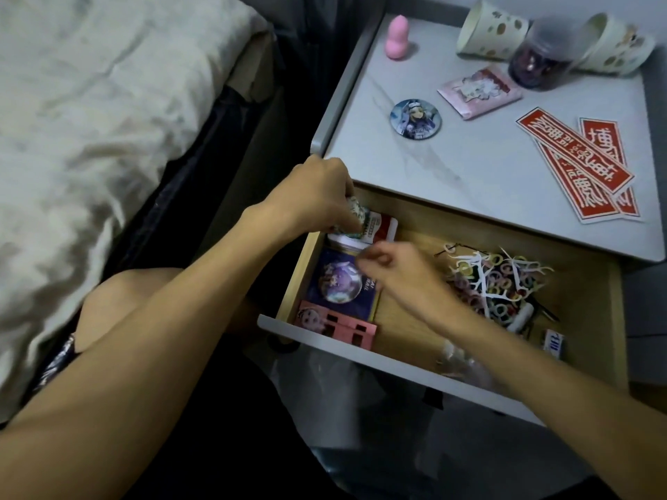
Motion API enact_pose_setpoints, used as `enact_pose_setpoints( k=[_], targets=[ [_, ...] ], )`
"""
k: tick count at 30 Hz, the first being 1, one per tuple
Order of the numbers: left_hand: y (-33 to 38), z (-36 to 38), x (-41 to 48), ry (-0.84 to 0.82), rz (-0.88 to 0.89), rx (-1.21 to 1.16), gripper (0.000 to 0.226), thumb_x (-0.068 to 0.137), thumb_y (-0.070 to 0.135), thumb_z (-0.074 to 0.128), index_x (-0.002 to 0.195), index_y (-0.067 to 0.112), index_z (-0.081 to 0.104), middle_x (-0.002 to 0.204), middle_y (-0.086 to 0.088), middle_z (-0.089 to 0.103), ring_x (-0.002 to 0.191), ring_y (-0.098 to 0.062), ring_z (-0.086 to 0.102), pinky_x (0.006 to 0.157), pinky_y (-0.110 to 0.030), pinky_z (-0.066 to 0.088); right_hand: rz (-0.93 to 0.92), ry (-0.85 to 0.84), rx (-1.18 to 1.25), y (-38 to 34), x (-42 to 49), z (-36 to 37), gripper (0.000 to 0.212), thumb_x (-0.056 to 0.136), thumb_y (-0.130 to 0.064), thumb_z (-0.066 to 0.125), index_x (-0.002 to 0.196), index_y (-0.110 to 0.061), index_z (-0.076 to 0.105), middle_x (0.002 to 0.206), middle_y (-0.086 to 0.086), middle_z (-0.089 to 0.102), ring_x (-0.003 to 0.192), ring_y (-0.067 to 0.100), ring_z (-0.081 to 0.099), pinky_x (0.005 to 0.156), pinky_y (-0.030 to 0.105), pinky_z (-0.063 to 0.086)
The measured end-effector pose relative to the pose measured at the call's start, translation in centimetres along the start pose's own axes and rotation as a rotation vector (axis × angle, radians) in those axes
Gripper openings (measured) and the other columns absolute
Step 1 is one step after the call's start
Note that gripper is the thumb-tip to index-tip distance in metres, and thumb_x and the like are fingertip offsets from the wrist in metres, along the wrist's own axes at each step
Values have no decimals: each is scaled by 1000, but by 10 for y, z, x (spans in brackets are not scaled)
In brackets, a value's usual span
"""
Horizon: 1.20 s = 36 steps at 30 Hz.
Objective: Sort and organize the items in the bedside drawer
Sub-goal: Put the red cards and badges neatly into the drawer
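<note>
The bedside drawer (408,369) is pulled open, with a wooden bottom and a grey front. At its back left corner my left hand (317,196) grips a small patterned round item (355,211) above a red and white packet (382,225). My right hand (400,272) hovers with curled fingers over a purple card pack with a round badge (337,283); whether it pinches anything is unclear. A pink card (346,324) lies at the front left. A tangle of hair ties and floss picks (501,283) fills the right side.
On the nightstand top (451,164) lie a round badge (415,119), a pink packet (478,92), red stickers (581,164), a pink sponge (399,36), two tipped paper cups (491,30) and a dark jar (539,63). The bed (90,120) is left. A plastic bag (325,391) hangs below.
</note>
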<state>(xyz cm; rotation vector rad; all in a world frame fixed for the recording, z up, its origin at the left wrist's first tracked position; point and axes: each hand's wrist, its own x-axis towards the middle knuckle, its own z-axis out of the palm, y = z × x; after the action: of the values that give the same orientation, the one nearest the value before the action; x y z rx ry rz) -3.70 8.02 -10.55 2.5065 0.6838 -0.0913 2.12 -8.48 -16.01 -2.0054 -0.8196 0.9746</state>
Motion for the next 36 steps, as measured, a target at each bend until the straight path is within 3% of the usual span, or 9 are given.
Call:
enact_pose_setpoints(
  k=[5, 9, 12, 17, 22, 24, 27, 32, 36],
  targets=[
    [19, 18, -5, -97, 211, 183, 59, 72, 33, 81, 124, 16, 58, 112, -6, 66, 108, -25, 58, 81, -30, 47, 164, 26, 478, -4, 3, -40, 29, 96, -30, 60, 117, -10, 58, 103, 14, 69, 79, 21, 68, 75, 33, 56],
    [24, 32, -10, -125, 338, 196, 70, 71, 36, 84, 126, 16, 47, 106, -10, 68, 100, -29, 64, 79, -40, 52, 168, 51, 559, -8, 6, -28, 19, 91, -5, 61, 109, -4, 61, 101, 17, 70, 82, 20, 70, 66, 27, 58],
    [22, 29, -12, -67, 350, 177, 71, 74, 37, 82, 131, 15, 46, 114, -10, 67, 106, -29, 61, 82, -39, 51, 229, 22, 790, -5, 9, -30, 13, 91, 0, 58, 100, -4, 65, 89, 12, 72, 80, 20, 68, 65, 26, 58],
    [23, 24, -9, -16, 320, 99, 42, 74, 32, 79, 109, 14, 65, 103, -6, 69, 99, -25, 62, 82, -40, 51, 404, -73, 1177, 5, 12, -41, 20, 81, -5, 63, 100, -1, 65, 87, 11, 74, 81, 18, 72, 72, 26, 60],
    [25, 19, -10, -168, 306, 124, 41, 73, 28, 84, 108, 15, 66, 103, -1, 69, 96, -18, 63, 83, -35, 52, 379, -145, 1001, 14, 10, -44, 33, 69, -4, 69, 102, 0, 66, 99, 14, 73, 90, 21, 72, 81, 31, 60],
    [18, 15, -8, -245, 245, 154, 52, 73, 30, 85, 118, 17, 63, 112, 1, 67, 102, -15, 62, 87, -34, 52, 359, -183, 756, 18, 7, -42, 33, 74, -3, 71, 106, -3, 65, 105, 14, 72, 95, 22, 71, 84, 30, 59],
    [3, 10, -3, -164, 104, 287, 54, 77, 36, 80, 125, 23, 58, 121, -3, 64, 107, -22, 61, 83, -36, 51, 277, -230, 286, 24, -1, -25, 28, 82, -1, 72, 108, -5, 64, 107, 16, 71, 95, 22, 68, 82, 26, 55],
    [-3, 9, 0, -104, 9, 311, 49, 81, 37, 74, 125, 22, 58, 120, -7, 64, 110, -29, 59, 84, -40, 49, 167, -400, -30, 27, -3, 14, 34, 79, -7, 78, 109, -10, 64, 104, 3, 66, 97, 17, 64, 82, 26, 55],
    [-3, 10, 0, -107, -18, 279, 50, 82, 37, 74, 125, 19, 57, 119, -7, 64, 109, -28, 59, 82, -39, 49, 105, -362, -144, 36, 3, 31, 33, 77, -11, 80, 105, -16, 65, 104, 0, 64, 97, 15, 62, 83, 31, 56]
  ],
)
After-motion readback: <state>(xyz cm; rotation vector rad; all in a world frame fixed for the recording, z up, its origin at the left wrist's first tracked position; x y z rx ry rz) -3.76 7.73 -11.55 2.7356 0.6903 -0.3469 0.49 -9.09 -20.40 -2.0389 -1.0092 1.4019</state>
